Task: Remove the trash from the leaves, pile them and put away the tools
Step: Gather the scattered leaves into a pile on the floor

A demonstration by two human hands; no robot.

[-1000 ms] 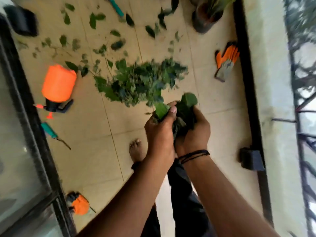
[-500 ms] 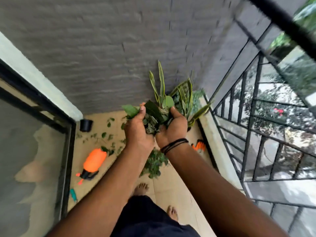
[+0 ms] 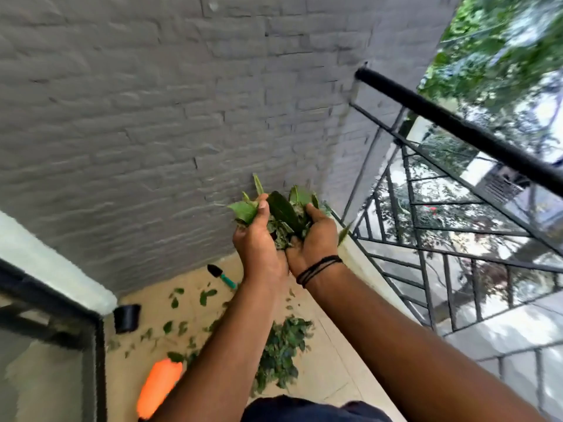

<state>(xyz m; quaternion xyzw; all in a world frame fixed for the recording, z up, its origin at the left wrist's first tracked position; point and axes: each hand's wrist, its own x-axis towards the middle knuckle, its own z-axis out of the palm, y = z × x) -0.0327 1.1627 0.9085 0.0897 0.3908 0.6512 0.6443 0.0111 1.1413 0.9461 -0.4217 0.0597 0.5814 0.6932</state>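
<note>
My left hand (image 3: 259,242) and my right hand (image 3: 313,239) are cupped together, raised high in front of the grey brick wall, clasping a bunch of green leaves (image 3: 283,211) between them. Far below on the tan tiled floor lies a pile of leaves (image 3: 283,345), partly hidden by my left forearm. Loose leaves (image 3: 207,296) are scattered further back. A green-handled trowel (image 3: 221,275) lies near the wall. An orange sprayer (image 3: 158,388) lies at the lower left, blurred.
A small black pot (image 3: 127,318) stands by the door frame corner. A glass door with black frame (image 3: 94,360) runs along the left. A black metal railing (image 3: 451,239) with a low ledge borders the right side.
Both hands lifted the bunch of leaves up from the floor pile. My view tilted upward toward the wall and railing, and the hands stayed pressed together.
</note>
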